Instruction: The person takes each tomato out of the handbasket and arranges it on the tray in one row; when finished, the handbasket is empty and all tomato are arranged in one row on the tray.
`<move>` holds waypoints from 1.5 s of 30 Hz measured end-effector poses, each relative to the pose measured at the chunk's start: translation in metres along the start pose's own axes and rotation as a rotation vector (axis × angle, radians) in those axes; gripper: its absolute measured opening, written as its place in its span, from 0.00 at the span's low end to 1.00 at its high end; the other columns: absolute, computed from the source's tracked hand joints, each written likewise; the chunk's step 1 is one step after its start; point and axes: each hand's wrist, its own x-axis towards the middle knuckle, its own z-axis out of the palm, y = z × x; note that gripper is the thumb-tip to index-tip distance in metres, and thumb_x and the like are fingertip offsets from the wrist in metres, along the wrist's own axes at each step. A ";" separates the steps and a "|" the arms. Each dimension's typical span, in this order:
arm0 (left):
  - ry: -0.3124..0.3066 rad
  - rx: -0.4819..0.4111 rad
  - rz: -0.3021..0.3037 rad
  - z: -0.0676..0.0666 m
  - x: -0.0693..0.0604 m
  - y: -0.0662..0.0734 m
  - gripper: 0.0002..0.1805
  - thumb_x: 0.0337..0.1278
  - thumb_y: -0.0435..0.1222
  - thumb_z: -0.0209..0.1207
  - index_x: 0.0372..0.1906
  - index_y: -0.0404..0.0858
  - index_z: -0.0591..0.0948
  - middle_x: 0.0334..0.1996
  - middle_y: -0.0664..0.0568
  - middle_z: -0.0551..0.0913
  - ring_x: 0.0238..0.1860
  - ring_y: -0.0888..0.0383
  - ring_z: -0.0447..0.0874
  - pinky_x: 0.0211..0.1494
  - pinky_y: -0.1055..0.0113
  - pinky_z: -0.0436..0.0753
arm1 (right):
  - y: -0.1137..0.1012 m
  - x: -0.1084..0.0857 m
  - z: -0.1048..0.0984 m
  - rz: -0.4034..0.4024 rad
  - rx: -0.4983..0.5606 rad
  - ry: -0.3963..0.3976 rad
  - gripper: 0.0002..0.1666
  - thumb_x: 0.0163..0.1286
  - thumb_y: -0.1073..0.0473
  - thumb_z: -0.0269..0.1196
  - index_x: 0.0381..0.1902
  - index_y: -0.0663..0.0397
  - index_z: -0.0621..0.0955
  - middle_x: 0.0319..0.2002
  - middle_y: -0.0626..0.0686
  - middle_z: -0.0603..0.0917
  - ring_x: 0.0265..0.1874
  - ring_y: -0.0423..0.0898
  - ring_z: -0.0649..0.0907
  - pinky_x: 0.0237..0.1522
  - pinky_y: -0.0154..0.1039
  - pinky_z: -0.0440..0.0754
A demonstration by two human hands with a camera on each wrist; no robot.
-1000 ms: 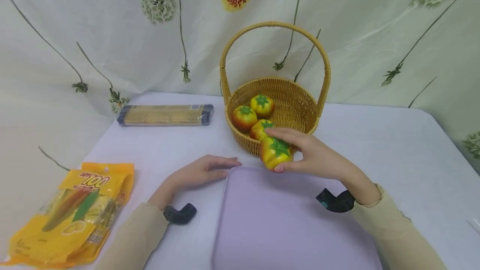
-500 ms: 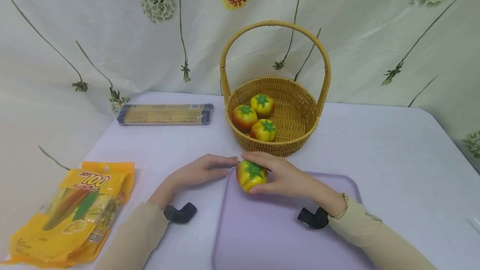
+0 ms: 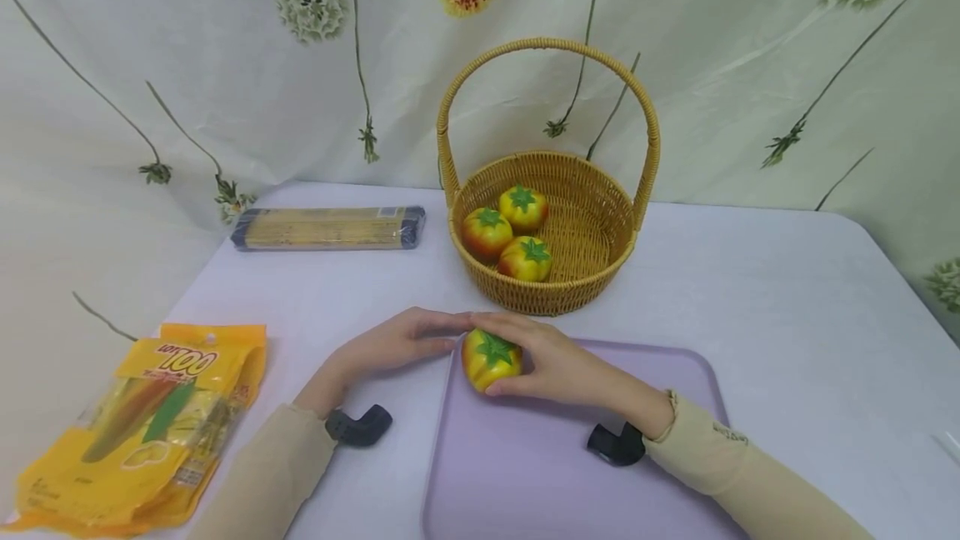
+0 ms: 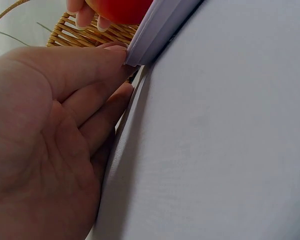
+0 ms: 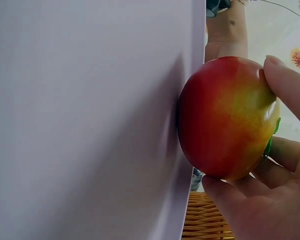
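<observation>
My right hand grips a yellow-red tomato with a green star-shaped top. Thumb and fingers lie on opposite sides of it. The tomato is at the far left corner of a lilac tray; in the right wrist view its red underside is against or very near the tray surface. My left hand rests on the table with fairly straight fingers, its thumb and fingertips at that tray corner. In the left wrist view, the thumb of the left hand touches the tray rim.
Behind the tray stands a wicker basket with a tall handle, holding three similar tomatoes. A wrapped bundle of thin sticks lies at the back left. Yellow snack bags lie at the front left.
My right hand has carried the tomato from the basket's front rim down and left to the tray's far left corner. The left hand has stayed by that corner.
</observation>
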 end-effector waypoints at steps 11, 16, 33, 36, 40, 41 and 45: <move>-0.004 0.003 -0.008 -0.001 0.000 0.001 0.21 0.64 0.34 0.54 0.62 0.38 0.74 0.62 0.51 0.71 0.64 0.56 0.63 0.67 0.57 0.59 | 0.002 0.002 0.003 -0.011 0.017 0.000 0.45 0.58 0.51 0.69 0.69 0.54 0.63 0.66 0.52 0.66 0.65 0.45 0.62 0.65 0.42 0.59; -0.006 -0.017 -0.013 -0.001 0.000 0.001 0.21 0.64 0.34 0.54 0.62 0.37 0.73 0.62 0.51 0.71 0.64 0.57 0.64 0.66 0.58 0.60 | 0.003 0.003 0.006 0.005 0.043 0.003 0.44 0.58 0.51 0.68 0.70 0.52 0.63 0.67 0.52 0.64 0.66 0.45 0.61 0.65 0.42 0.58; -0.005 0.004 -0.005 0.000 0.001 0.001 0.22 0.65 0.36 0.53 0.63 0.38 0.72 0.61 0.55 0.72 0.63 0.58 0.65 0.66 0.58 0.61 | 0.003 0.003 0.005 0.043 0.050 -0.016 0.45 0.61 0.48 0.66 0.71 0.52 0.60 0.69 0.53 0.61 0.67 0.46 0.60 0.66 0.43 0.56; -0.006 0.005 -0.001 0.000 0.001 0.000 0.22 0.65 0.36 0.53 0.63 0.38 0.72 0.61 0.54 0.72 0.63 0.57 0.65 0.66 0.56 0.61 | 0.003 0.002 0.005 0.039 0.043 -0.016 0.45 0.61 0.48 0.66 0.71 0.52 0.60 0.69 0.54 0.61 0.67 0.46 0.60 0.66 0.44 0.57; -0.006 0.005 -0.002 0.000 0.001 0.001 0.22 0.65 0.36 0.53 0.63 0.38 0.72 0.61 0.54 0.72 0.63 0.57 0.65 0.66 0.55 0.61 | 0.003 0.002 0.004 0.039 0.039 -0.015 0.45 0.61 0.48 0.66 0.71 0.51 0.60 0.69 0.54 0.61 0.67 0.46 0.59 0.66 0.44 0.56; -0.007 0.004 -0.003 0.000 0.000 0.001 0.22 0.65 0.36 0.53 0.63 0.38 0.72 0.61 0.54 0.72 0.63 0.57 0.65 0.66 0.56 0.61 | 0.003 0.002 0.004 0.041 0.039 -0.015 0.45 0.60 0.48 0.66 0.71 0.51 0.60 0.69 0.53 0.61 0.67 0.45 0.59 0.66 0.44 0.56; -0.011 0.001 0.003 0.000 0.001 0.001 0.22 0.65 0.35 0.53 0.64 0.40 0.72 0.61 0.57 0.72 0.63 0.61 0.65 0.66 0.60 0.61 | 0.003 0.002 0.003 0.041 0.034 -0.016 0.45 0.60 0.48 0.66 0.71 0.50 0.60 0.69 0.51 0.61 0.67 0.42 0.58 0.66 0.42 0.54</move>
